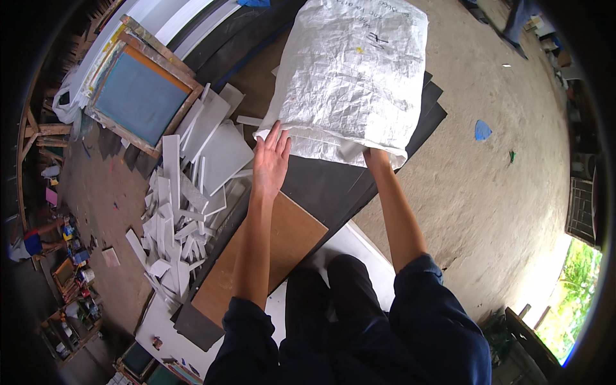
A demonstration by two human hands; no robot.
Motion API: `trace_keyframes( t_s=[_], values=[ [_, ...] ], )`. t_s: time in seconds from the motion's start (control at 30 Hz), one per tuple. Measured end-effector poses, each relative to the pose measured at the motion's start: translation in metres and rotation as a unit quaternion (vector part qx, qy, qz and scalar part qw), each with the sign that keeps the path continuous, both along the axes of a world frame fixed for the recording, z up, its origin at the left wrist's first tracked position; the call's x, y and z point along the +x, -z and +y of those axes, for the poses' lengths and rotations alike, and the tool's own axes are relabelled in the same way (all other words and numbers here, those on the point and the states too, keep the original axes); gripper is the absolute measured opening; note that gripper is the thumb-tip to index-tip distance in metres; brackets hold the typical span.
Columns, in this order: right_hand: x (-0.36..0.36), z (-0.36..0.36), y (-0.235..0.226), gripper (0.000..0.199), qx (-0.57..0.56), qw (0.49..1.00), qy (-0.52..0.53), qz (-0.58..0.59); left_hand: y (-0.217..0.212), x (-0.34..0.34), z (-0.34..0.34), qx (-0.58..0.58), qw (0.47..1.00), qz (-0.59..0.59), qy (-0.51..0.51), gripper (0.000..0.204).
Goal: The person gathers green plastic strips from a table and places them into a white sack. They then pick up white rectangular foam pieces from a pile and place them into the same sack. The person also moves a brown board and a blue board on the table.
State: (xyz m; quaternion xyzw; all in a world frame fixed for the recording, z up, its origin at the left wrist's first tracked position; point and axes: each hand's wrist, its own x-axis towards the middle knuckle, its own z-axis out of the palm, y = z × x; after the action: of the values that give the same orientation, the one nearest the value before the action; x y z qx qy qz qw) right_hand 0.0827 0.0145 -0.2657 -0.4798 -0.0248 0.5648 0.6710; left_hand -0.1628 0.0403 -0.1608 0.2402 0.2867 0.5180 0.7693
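White sack (353,83), just one, lies across dark sheets (321,183), its mouth edge toward the person. The left hand (271,163) rests fingers straight at one corner; the right hand (377,158) is tucked inside, its grip impossible to tell. Floor (500,192) spreads wide rightward; countless white offcuts (170,221) and one framed screen (141,93) crowd the left.

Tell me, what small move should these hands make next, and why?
Perhaps lift the white sack's near edge slightly with the right hand: its fingers are out of sight at that edge, while the left hand is at the near left corner. The sack lies wrinkled over dark sheets, so lifting might loosen its folds.
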Motion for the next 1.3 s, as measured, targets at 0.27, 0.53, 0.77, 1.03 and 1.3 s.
trace_keyframes(
  t_s=[0.27,0.53,0.77,1.03,1.3],
  values=[
    [-0.008,-0.017,0.05,0.056,-0.037,0.862,-0.196,-0.467,0.046,0.015,-0.014,-0.077,0.996,0.033,0.0,0.059],
    [-0.076,-0.118,0.022,0.06,-0.021,0.687,-0.419,-0.594,0.09,-0.063,-0.135,-0.175,0.925,0.299,-0.154,0.046],
    [-0.154,-0.136,0.011,0.06,0.07,0.544,-0.531,-0.647,0.126,-0.176,-0.343,-0.271,0.437,0.804,-0.299,0.061],
    [-0.201,-0.153,0.057,0.073,-0.085,0.433,-0.475,-0.761,0.17,-0.203,-0.422,-0.612,0.362,0.575,-0.405,0.088],
    [-0.186,-0.113,0.026,0.052,-0.188,0.653,-0.475,-0.56,0.15,-0.222,-0.441,-0.591,0.508,0.335,-0.529,0.071]
  ],
)
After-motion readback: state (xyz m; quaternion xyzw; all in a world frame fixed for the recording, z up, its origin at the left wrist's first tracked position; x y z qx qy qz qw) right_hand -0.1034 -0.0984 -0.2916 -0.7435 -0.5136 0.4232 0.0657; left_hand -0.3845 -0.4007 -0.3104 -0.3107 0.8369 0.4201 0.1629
